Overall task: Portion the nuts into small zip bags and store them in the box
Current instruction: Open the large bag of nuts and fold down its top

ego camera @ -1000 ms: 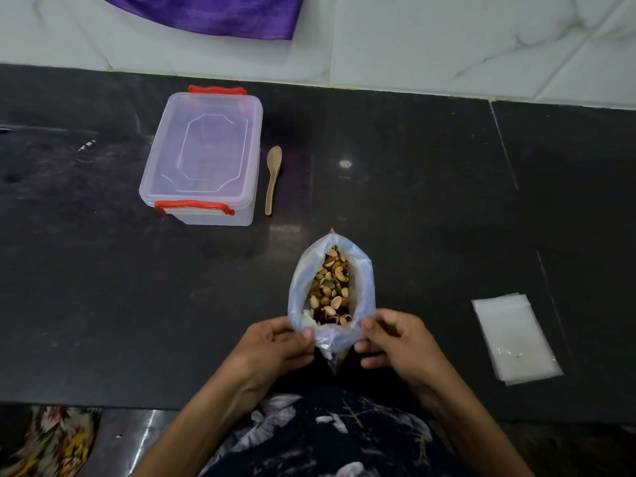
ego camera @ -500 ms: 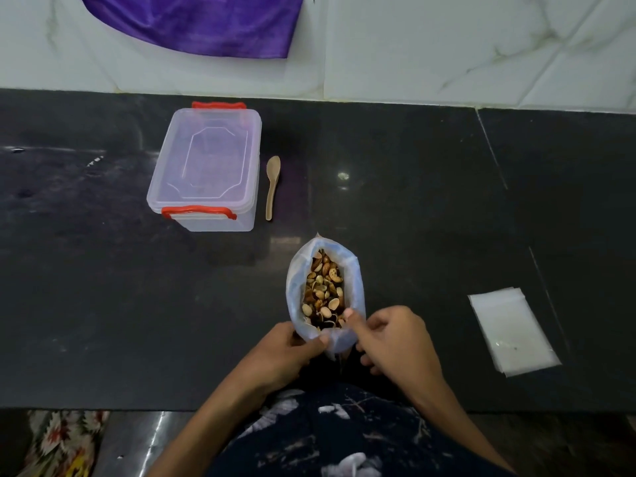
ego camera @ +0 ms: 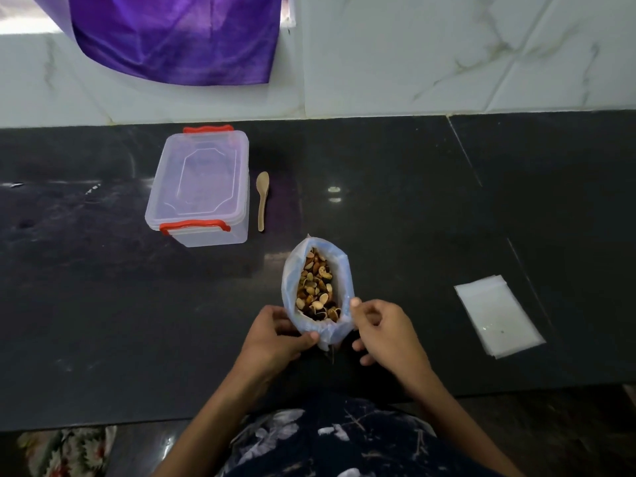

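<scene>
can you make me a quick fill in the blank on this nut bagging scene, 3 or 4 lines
1. The wooden spoon lies just to the right of the lidded ____.
2. Both the left hand and the right hand hold the rim of the open ____ of nuts.
3. The stack of small zip bags lies on the ____ side of the counter.
4. The box's lid clips are ____.

Missing words: box; bag; right; red
</scene>
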Motion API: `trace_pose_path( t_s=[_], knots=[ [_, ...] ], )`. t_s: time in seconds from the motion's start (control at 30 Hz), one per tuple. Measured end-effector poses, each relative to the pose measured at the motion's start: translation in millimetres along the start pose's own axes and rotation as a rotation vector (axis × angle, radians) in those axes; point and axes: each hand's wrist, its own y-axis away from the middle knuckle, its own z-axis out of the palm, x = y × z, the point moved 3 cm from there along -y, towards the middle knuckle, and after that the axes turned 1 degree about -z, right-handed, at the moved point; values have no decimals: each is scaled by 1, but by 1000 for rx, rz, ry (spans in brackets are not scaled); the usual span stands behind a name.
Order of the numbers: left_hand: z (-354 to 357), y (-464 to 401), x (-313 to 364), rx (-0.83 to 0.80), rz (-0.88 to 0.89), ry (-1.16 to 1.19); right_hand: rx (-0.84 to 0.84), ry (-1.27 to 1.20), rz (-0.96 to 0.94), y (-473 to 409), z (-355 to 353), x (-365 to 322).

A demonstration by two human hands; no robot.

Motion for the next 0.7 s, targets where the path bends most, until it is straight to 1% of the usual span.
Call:
trace_pose_path(
  t_s=[0.07,0.17,0.23,0.3,0.37,0.4,0.47,0.53,0.7],
  knots=[
    [0,3,1,0,24,31,-26,-19,-37,-4,3,-3],
    [-4,5,7,3,42,41,-63,-40,-10,-12,3,-1],
    [-8,3,10,28,51,38,-80,46,3,-16,-2,0],
    [-10,-2,13,65,64,-12,-94,215,9,-18,-7,-1],
    [-10,-8,14,85,51,-70,-35,279,-30,-21,-13,-8],
    [-11,-10,15,86,40,-88,-17,259,-69,-21,-14,-13],
    [-11,-12,19,79,33,-106,-36,197,-130,-23,-10,-20],
    [-9,-12,21,68,42,-91,-43,176,-145,-27,-4,-20],
    [1,-9,23,63,117,-76,17,73,-146,-28,-5,-14]
  ],
)
